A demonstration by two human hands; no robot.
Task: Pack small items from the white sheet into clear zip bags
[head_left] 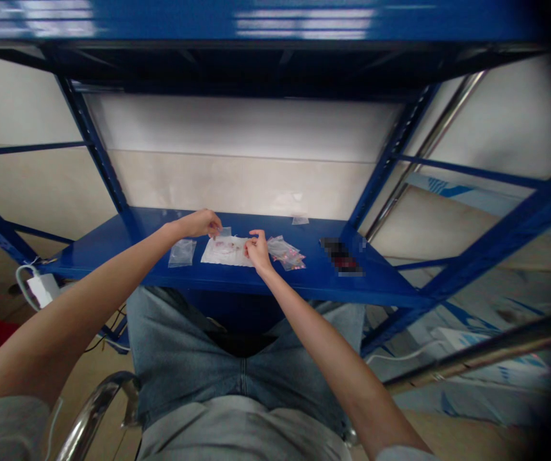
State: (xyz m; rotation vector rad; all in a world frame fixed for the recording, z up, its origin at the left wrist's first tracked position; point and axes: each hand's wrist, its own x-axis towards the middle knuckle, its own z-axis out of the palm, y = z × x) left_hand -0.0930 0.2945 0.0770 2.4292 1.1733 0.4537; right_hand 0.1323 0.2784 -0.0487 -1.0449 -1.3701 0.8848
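Observation:
On a blue steel shelf (155, 275) lies a flat white packet (225, 251) with pinkish items showing through it. My right hand (258, 251) pinches its upper right edge. My left hand (202, 223) is at the packet's far side, its fingertips on a small clear plastic bag (225, 231). Left of the packet lies a clear plastic bag (182, 253). To the right, a pile of clear bags with pink contents (285, 253) sits beside my right hand. Another small clear bag (300, 220) lies at the shelf's back edge.
A pixel-blurred dark object (341, 256) lies on the shelf's right part. Blue shelf uprights (393, 150) and an upper shelf (256, 19) frame the view. A white adapter with cable (38, 288) hangs at left. Below are my jeans (241, 371) and a chrome chair arm (93, 416).

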